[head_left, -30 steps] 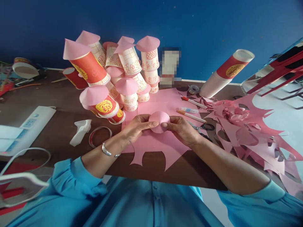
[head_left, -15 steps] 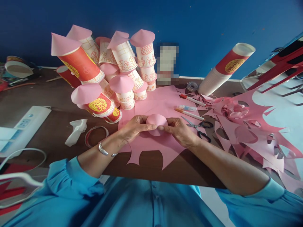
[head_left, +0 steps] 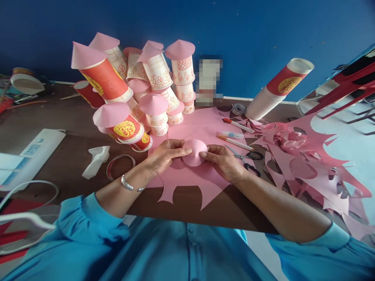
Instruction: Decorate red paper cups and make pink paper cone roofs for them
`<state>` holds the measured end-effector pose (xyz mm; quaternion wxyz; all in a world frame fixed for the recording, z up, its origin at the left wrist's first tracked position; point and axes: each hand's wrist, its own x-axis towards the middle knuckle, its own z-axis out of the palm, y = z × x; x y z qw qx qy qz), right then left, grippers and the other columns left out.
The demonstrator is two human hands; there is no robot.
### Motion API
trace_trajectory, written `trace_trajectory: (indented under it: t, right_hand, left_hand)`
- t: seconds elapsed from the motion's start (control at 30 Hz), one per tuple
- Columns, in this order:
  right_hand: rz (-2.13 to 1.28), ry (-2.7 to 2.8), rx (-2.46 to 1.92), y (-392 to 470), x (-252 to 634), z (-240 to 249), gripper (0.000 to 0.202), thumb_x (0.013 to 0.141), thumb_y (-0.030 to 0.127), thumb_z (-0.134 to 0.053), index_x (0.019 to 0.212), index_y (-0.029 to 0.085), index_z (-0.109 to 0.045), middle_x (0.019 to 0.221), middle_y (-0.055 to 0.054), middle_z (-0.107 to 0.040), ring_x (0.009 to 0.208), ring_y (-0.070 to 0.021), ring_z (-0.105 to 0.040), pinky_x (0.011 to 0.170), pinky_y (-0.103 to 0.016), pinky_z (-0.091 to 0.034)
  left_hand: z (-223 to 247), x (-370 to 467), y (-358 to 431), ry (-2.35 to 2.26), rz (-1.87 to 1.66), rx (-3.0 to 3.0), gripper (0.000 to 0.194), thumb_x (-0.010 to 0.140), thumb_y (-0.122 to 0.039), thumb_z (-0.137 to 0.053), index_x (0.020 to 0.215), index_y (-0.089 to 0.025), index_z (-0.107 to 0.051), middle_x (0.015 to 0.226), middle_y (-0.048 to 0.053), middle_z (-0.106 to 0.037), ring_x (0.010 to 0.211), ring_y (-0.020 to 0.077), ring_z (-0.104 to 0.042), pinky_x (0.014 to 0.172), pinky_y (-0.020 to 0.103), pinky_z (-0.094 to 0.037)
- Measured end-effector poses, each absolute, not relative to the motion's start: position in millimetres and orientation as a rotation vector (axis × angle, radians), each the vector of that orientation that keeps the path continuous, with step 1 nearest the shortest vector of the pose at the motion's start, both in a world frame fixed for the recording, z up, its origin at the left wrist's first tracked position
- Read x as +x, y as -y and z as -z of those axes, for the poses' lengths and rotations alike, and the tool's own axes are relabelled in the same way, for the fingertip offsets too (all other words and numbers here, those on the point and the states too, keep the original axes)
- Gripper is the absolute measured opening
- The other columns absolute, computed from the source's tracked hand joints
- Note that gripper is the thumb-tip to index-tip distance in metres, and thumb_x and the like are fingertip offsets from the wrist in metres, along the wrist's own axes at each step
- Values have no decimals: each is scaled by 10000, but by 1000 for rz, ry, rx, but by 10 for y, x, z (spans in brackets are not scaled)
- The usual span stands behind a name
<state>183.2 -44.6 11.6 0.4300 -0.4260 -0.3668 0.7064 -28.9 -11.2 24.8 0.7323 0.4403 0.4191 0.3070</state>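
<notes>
A small pink paper cone (head_left: 194, 154) is held between my two hands, its tip facing up toward me. My left hand (head_left: 167, 155) pinches its left edge, thumb on top and fingers beneath. On the opposite edge my right hand (head_left: 225, 159) grips it the same way. Under them lies pink paper (head_left: 187, 179) with curved cut-outs along its near edge. Scissors (head_left: 246, 157) with black handles rest just right of my right hand. Beyond my left hand stand paper cup towers (head_left: 154, 111) topped with pink cones, some white with drawn flowers, some red and gold.
Two markers (head_left: 238, 125) and a glue stick (head_left: 232, 134) lie on the paper. At right are pink paper scraps (head_left: 307, 156) and a leaning cup stack (head_left: 272, 89). A tape roll (head_left: 120, 167), crumpled tissue (head_left: 96, 162) and power strip (head_left: 32, 156) are at left.
The cone has turned in my fingers so that its tip now faces me more. My thumbs have moved apart toward its edges. The view has shifted slightly.
</notes>
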Motion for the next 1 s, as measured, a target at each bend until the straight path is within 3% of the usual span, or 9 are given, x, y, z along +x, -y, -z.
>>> trace_trajectory:
  t: [0.53,0.73,1.0]
  right_hand:
    - [-1734,922,-1023,450,1846,-113,388,656,513,-944,715,174,-766,672,-6,-695,634,-110,-564,660,-266,-450]
    - [-1761,873,-1000,447,1855,-101,367,663,494,-953,716,179,-773,675,3,-680,634,-104,-570,653,-255,-476]
    - [-1785,880,-979,472,1810,-45,376,678,513,-947,792,185,-801,753,-7,-708,726,-123,-616,747,-273,-513]
  left_hand:
    - [-246,-340,84,-842,-826,1190,279,803,-399,-829,726,-169,-692,721,-16,-621,722,116,-544,708,251,-415]
    - [-253,-354,77,-831,-851,1165,289,836,-456,-768,801,-173,-719,753,5,-631,728,139,-557,705,275,-435]
    - [-257,-321,99,-853,-840,1083,320,741,-445,-861,780,-171,-700,779,0,-681,747,138,-590,730,274,-448]
